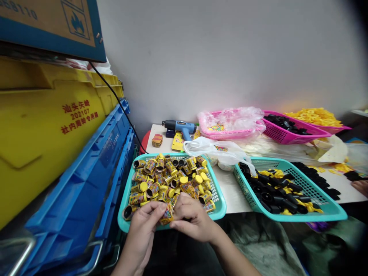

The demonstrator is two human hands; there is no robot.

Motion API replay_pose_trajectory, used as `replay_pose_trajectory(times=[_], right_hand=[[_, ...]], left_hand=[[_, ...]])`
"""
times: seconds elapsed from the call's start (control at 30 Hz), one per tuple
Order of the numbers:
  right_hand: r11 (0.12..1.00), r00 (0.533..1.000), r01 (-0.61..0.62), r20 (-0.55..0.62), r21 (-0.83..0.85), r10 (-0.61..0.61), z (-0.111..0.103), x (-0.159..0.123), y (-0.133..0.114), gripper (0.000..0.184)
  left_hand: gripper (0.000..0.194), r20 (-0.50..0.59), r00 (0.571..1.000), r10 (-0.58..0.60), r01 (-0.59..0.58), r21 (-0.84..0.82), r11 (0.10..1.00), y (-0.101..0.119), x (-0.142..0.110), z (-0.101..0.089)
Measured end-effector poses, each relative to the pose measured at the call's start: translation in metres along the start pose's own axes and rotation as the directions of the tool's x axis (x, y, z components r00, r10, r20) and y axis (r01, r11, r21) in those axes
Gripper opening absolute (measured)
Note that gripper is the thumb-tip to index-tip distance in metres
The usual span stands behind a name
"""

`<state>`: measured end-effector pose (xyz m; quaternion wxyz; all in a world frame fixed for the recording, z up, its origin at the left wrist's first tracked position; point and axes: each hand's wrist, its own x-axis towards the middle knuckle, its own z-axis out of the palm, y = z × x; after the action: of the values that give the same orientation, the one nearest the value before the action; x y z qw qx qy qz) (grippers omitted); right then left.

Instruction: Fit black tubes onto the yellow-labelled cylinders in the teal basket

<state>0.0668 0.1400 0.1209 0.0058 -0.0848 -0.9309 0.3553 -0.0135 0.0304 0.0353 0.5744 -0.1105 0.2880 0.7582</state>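
Note:
My left hand [148, 220] pinches a small yellow and red printed label sleeve [166, 215] between thumb and fingers. On the other side of the sleeve, my right hand [192, 217] is closed, its thumb and curled fingers at the sleeve's edge. Both hands are over the near rim of a turquoise basket [221, 203]. Inside it lie many small printed bottles [153, 189], some with yellow caps and some showing dark ends. Parts of the sleeve are covered by my fingers.
A second turquoise basket [330, 214] holds black and yellow parts. Behind stand a blue heat gun [184, 127], a stack of labels [157, 140], a plastic bag [227, 151] and pink baskets [313, 134]. Blue crates [77, 214] crowd the left. Another person's hand [360, 187] shows at right.

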Motion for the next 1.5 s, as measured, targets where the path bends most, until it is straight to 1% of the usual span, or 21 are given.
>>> replay_pose_trajectory(times=[0.07,0.13,0.2,0.27,0.37,0.43,0.5,0.57,0.6,0.63,0.67,0.7,0.73,0.77,0.8,0.93,1.0,1.1,1.27,1.4,1.5], right_hand=[[0.994,0.998,-0.065,-0.003,0.083,0.066,-0.001,-0.002,0.001,0.030],[0.966,0.983,-0.184,0.008,0.181,0.186,-0.001,-0.003,0.002,0.026],[0.920,0.945,-0.319,0.005,0.228,0.327,-0.002,-0.003,0.001,0.023],[0.891,0.908,-0.400,-0.040,0.215,0.418,-0.001,-0.001,-0.002,0.021],[0.897,0.898,-0.404,-0.110,0.176,0.426,0.002,0.003,-0.006,0.018],[0.915,0.914,-0.375,-0.109,0.147,0.392,0.006,0.005,-0.008,0.017],[0.902,0.904,-0.404,-0.082,0.153,0.419,0.007,0.004,-0.010,0.018],[0.817,0.848,-0.491,-0.051,0.304,0.528,0.005,0.002,-0.010,0.020],[0.731,0.808,-0.519,-0.027,0.443,0.589,0.002,0.001,-0.011,0.022],[0.618,0.770,-0.514,0.004,0.595,0.637,-0.002,-0.001,-0.012,0.023],[0.498,0.747,-0.474,0.032,0.726,0.664,-0.006,-0.002,-0.013,0.024],[0.399,0.739,-0.420,0.053,0.815,0.671,-0.010,-0.003,-0.014,0.026],[0.335,0.738,-0.381,0.065,0.861,0.672,-0.014,-0.004,-0.016,0.029],[0.317,0.737,-0.368,0.067,0.874,0.672,-0.016,-0.004,-0.017,0.031],[0.338,0.740,-0.377,0.060,0.862,0.670,-0.018,-0.003,-0.018,0.033],[0.510,0.759,-0.479,0.045,0.715,0.649,-0.019,0.000,-0.019,0.038],[0.558,0.752,-0.526,0.044,0.642,0.658,-0.018,0.002,-0.017,0.040],[0.582,0.715,-0.584,0.018,0.567,0.699,-0.018,0.002,-0.015,0.041],[0.567,0.663,-0.662,0.030,0.490,0.748,-0.019,0.000,-0.016,0.048],[0.628,0.673,-0.676,-0.024,0.386,0.739,-0.019,-0.003,-0.016,0.046],[0.611,0.661,-0.673,-0.033,0.417,0.750,-0.017,-0.005,-0.014,0.045]], left_hand=[[0.034,-0.017,1.000,0.019,-0.019,0.017,1.000,0.000,0.000,0.000],[0.033,-0.064,0.996,0.066,-0.062,0.066,0.996,0.000,0.001,-0.001],[0.031,-0.105,0.988,0.113,-0.098,0.130,0.987,0.000,0.003,-0.002],[0.029,-0.116,0.984,0.133,-0.111,0.184,0.977,0.000,0.004,-0.004],[0.028,-0.137,0.980,0.143,-0.111,0.220,0.969,-0.001,0.006,-0.005],[0.030,-0.176,0.973,0.150,-0.110,0.218,0.970,-0.002,0.007,-0.006],[0.033,-0.196,0.972,0.130,-0.094,0.187,0.978,-0.003,0.008,-0.007],[0.038,-0.191,0.979,0.075,-0.052,0.125,0.991,-0.002,0.011,-0.011],[0.040,-0.182,0.982,0.041,-0.026,0.087,0.996,-0.002,0.012,-0.012],[0.041,-0.174,0.985,0.011,-0.002,0.051,0.999,-0.001,0.013,-0.014],[0.043,-0.167,0.986,-0.015,0.019,0.024,1.000,-0.001,0.013,-0.015],[0.044,-0.158,0.987,-0.036,0.037,0.008,0.999,-0.001,0.013,-0.016],[0.045,-0.149,0.988,-0.051,0.051,-0.003,0.999,-0.001,0.013,-0.016],[0.046,-0.145,0.988,-0.061,0.059,-0.013,0.998,-0.001,0.013,-0.015],[0.046,-0.144,0.987,-0.069,0.067,-0.023,0.998,-0.001,0.013,-0.014],[0.046,-0.145,0.987,-0.063,0.057,-0.046,0.997,0.000,0.010,-0.011],[0.046,-0.125,0.991,-0.048,0.044,-0.038,0.998,0.000,0.010,-0.012],[0.045,-0.101,0.995,0.005,-0.004,0.012,1.000,-0.002,0.010,-0.014],[0.040,-0.090,0.990,0.110,-0.098,0.135,0.986,-0.008,0.013,-0.020],[0.036,-0.064,0.985,0.160,-0.147,0.174,0.974,-0.010,0.015,-0.019],[0.035,-0.036,0.977,0.211,-0.200,0.199,0.959,-0.010,0.015,-0.016]])
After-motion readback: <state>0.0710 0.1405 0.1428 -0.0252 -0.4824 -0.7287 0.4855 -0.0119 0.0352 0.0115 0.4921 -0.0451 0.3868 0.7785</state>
